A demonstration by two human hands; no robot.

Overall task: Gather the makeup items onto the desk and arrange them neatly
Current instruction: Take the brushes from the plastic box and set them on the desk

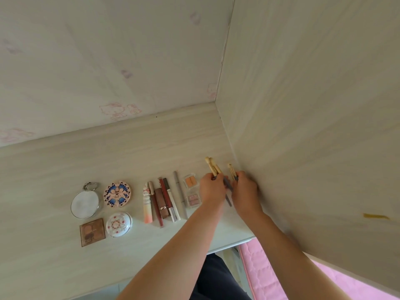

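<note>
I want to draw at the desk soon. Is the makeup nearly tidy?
Nearly. The compacts sit in a block, the tubes and pencils lie in a row, with two small palettes beside them. The left hand grips brushes and the right hand one more brush. Those probably need laying down at the row's right end.

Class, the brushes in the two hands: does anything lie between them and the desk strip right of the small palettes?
Nothing visible does. The left hand and right hand hold the brushes over that strip, between the small palettes and the side panel; the desk under the hands is hidden.
</note>
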